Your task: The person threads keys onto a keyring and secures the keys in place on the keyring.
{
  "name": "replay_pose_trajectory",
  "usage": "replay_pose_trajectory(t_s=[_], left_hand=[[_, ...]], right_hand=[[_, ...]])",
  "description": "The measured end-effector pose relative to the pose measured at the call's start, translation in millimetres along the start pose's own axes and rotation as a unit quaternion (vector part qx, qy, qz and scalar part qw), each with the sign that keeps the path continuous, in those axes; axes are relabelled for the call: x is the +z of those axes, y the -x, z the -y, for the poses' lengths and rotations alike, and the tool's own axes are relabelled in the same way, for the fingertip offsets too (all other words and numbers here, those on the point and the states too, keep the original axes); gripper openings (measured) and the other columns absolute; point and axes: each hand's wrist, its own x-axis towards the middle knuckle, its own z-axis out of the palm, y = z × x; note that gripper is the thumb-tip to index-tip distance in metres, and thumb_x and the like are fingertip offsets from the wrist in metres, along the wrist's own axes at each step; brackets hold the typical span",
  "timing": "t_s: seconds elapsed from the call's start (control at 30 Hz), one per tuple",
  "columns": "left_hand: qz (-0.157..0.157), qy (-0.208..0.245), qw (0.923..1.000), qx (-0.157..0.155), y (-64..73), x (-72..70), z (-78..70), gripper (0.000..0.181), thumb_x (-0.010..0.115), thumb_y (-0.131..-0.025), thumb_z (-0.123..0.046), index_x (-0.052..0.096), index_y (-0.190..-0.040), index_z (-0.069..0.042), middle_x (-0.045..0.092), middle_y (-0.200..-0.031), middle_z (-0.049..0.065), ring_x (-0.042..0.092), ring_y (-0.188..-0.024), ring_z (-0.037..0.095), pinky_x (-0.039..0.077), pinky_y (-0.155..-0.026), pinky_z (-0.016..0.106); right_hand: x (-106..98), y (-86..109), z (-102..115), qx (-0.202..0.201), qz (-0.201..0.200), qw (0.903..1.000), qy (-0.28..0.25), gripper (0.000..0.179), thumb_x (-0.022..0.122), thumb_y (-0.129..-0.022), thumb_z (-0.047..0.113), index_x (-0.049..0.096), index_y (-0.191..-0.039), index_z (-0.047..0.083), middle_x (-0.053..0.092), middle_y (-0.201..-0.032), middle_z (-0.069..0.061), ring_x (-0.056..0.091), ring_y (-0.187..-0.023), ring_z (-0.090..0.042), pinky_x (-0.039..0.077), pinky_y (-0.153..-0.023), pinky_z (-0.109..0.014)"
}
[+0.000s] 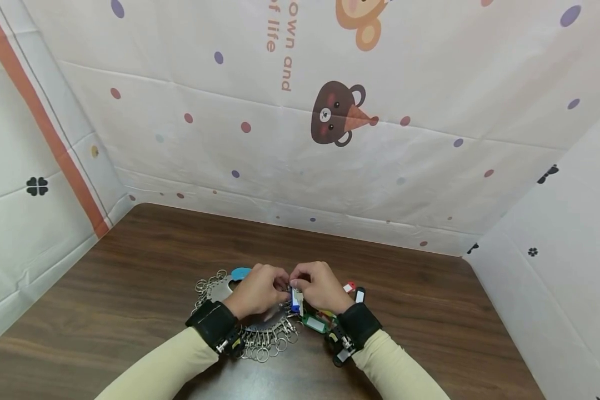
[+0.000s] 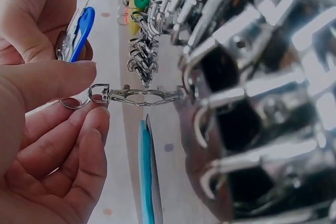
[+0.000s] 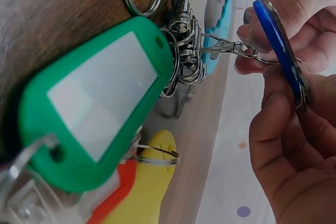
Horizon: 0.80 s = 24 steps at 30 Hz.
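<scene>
A round metal key holder point(image 1: 221, 290), fringed with snap hooks and split rings point(image 1: 264, 340), lies under my left hand point(image 1: 261, 290). In the left wrist view that hand pinches a split ring point(image 2: 73, 104) joined to one snap hook point(image 2: 144, 96), between thumb and fingers. Close against it, my right hand point(image 1: 324, 286) grips a blue key tag point(image 3: 277, 45) with a key point(image 1: 301, 304) beside it. The tag stands on edge in the right wrist view, next to the split ring. Whether the ring passes through the tag is hidden by the fingers.
Beside the right wrist lie a green key tag point(image 1: 315, 323), a red one point(image 1: 349, 287), a black one point(image 1: 360, 295) and a yellow one point(image 3: 163, 156). A turquoise piece point(image 1: 240, 273) sits at the holder's far edge. Printed cloth point(image 1: 280, 139) walls the wooden table point(image 1: 155, 250).
</scene>
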Motion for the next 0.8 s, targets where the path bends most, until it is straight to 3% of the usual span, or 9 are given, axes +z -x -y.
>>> replay_pose_trajectory(t_s=[0.23, 0.63, 0.8], left_hand=[[0.002, 0.002, 0.9999, 0.011, 0.3, -0.2, 2.7, 0.012, 0.079, -0.087, -0.012, 0.082, -0.099, -0.011, 0.079, -0.083, -0.003, 0.067, -0.071, 0.003, 0.057, -0.067, 0.024], [0.006, 0.012, 0.9999, -0.008, -1.6, 1.2, 2.7, 0.013, 0.081, -0.087, -0.012, 0.077, -0.099, -0.011, 0.077, -0.084, -0.003, 0.069, -0.076, 0.006, 0.057, -0.070, 0.024], [0.011, 0.017, 0.9998, -0.003, -2.1, 0.5, 2.5, 0.013, 0.079, -0.088, -0.011, 0.079, -0.101, -0.008, 0.079, -0.086, 0.000, 0.071, -0.076, 0.007, 0.058, -0.070, 0.025]], right_hand=[[-0.9, 0.6, -1.3, -0.009, 0.005, 0.9999, -0.001, 0.017, 0.064, -0.100, 0.001, 0.076, -0.089, 0.006, 0.072, -0.083, -0.007, 0.053, -0.067, -0.007, 0.046, -0.063, -0.021], [-0.5, 0.9, -2.3, -0.008, -0.003, 0.9999, 0.005, 0.016, 0.065, -0.100, 0.002, 0.077, -0.091, 0.006, 0.073, -0.085, -0.007, 0.054, -0.069, -0.008, 0.047, -0.065, -0.021], [-2.0, 1.1, -2.6, -0.011, -0.001, 0.9999, 0.006, 0.017, 0.064, -0.100, 0.001, 0.077, -0.091, 0.007, 0.074, -0.086, -0.006, 0.055, -0.070, -0.008, 0.048, -0.066, -0.021]])
